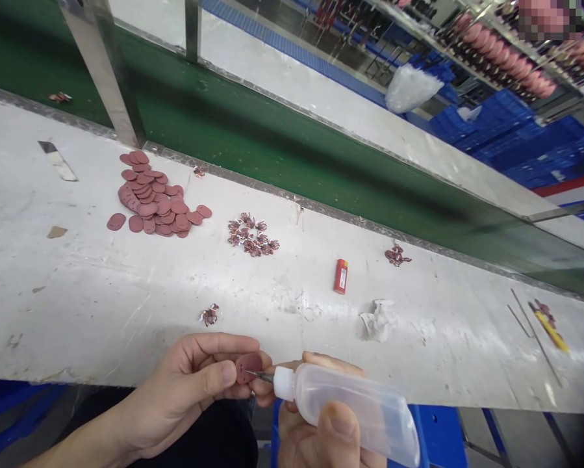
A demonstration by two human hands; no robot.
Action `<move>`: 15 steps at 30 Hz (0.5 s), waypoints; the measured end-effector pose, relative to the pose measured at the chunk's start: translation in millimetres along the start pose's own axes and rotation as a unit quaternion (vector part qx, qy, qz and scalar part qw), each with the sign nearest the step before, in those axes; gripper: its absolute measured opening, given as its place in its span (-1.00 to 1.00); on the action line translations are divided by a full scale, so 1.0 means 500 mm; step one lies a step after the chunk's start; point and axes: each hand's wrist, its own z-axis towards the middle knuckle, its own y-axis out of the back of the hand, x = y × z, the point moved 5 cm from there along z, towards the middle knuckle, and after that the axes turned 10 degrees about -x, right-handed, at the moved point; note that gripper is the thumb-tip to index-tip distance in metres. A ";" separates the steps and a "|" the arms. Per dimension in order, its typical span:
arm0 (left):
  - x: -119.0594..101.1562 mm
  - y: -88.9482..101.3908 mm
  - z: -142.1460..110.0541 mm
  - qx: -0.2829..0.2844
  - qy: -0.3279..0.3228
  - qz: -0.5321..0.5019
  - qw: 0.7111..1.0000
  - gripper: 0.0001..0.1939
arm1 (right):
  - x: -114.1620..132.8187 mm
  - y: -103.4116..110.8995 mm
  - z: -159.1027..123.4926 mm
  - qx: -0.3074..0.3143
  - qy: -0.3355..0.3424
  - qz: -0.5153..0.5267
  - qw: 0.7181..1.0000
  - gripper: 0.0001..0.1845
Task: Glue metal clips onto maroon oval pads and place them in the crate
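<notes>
The left hand (189, 383) is pinching a reddish-brown oval disc (248, 368) between nearly closed thumb and fingers, nearer than the red packet (341, 276) and to its left. The right hand (316, 435) is gripping a translucent squeeze bottle (355, 403), fingers curled around it; its needle nozzle (266, 376) is pointing onto the disc, contact unclear. Crumpled white paper (380, 320) is lying just nearer than the packet, to its right. Left of the packet, a ring-shaped cluster of small brown pieces (251, 237) is sitting, and farther left a heap of matching discs (148, 207) is spreading. Beyond the packet, a green belt (253, 136) is running alongside the workbench (126, 312).
</notes>
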 end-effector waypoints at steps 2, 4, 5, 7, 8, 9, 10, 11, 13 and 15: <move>-0.002 -0.001 0.001 -0.001 0.000 -0.004 1.000 -0.71 | -0.006 0.008 0.001 0.014 -0.001 -0.010 1.000 -0.73; -0.002 -0.002 0.003 -0.007 0.000 -0.004 1.000 -0.72 | -0.010 0.014 -0.001 0.020 -0.002 -0.015 1.000 -0.73; -0.002 -0.002 0.003 -0.010 -0.001 -0.002 1.000 -0.72 | -0.011 0.016 -0.002 0.021 -0.001 -0.017 1.000 -0.73; -0.001 -0.003 0.004 -0.012 -0.001 0.000 1.000 -0.71 | -0.012 0.018 -0.006 0.018 0.004 -0.021 1.000 -0.73; -0.001 -0.004 0.003 -0.011 -0.003 0.001 1.000 -0.71 | -0.012 0.018 -0.007 0.015 0.006 -0.021 1.000 -0.73; 0.000 -0.004 0.003 -0.011 -0.003 0.001 1.000 -0.71 | -0.012 0.018 -0.007 0.015 0.006 -0.019 1.000 -0.73; 0.000 -0.005 0.002 -0.010 -0.004 0.001 1.000 -0.71 | -0.013 0.017 -0.008 0.016 0.004 -0.015 1.000 -0.73; 0.000 -0.005 0.001 -0.010 -0.004 0.002 1.000 -0.72 | -0.013 0.016 -0.007 0.015 -0.003 -0.010 1.000 -0.73; 0.000 -0.003 0.000 -0.013 -0.003 0.005 1.000 -0.72 | -0.014 0.014 -0.005 0.001 -0.022 -0.001 1.000 -0.72; 0.001 0.001 -0.002 -0.017 0.001 0.014 1.000 -0.71 | -0.012 0.013 -0.004 -0.023 -0.042 0.017 0.999 -0.67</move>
